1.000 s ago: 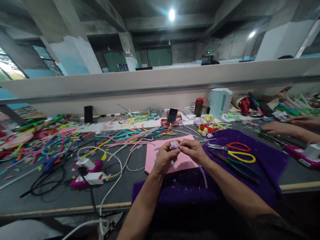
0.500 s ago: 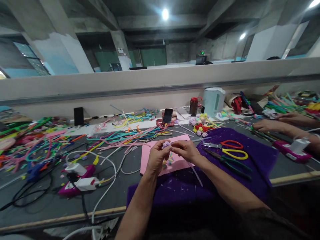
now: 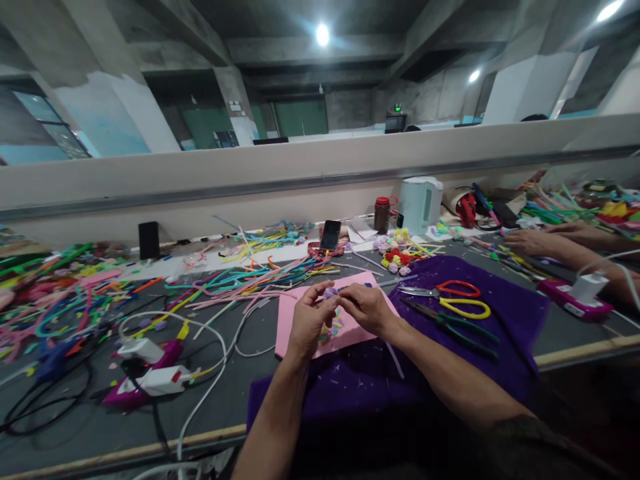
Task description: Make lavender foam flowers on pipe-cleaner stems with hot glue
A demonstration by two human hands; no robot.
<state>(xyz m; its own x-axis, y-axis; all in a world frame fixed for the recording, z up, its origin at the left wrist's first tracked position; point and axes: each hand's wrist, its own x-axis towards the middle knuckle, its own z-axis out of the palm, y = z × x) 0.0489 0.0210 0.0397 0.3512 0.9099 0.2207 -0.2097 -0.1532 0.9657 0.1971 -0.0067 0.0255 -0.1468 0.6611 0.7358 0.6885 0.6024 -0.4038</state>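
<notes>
My left hand (image 3: 306, 323) and my right hand (image 3: 367, 307) meet over a pink foam sheet (image 3: 295, 320) and pinch a small lilac pipe-cleaner flower (image 3: 331, 292) between their fingertips. A lilac stem (image 3: 395, 351) trails down from under my right hand across the purple cloth (image 3: 505, 313). A few small coloured bits lie on the pink sheet below the flower.
Red scissors (image 3: 453, 288), yellow scissors (image 3: 467, 308) and green pliers (image 3: 463, 330) lie on the cloth at right. Glue guns (image 3: 145, 383) and cables sit at left. Pipe cleaners (image 3: 250, 270), a phone (image 3: 330, 235), a jar (image 3: 381, 214), a kettle (image 3: 419, 203). Another person's hands (image 3: 535, 243) work at right.
The view has shifted, so everything sits slightly further left. My hands stay together on the flower, their fingers working it; my right hand now covers more of it.
</notes>
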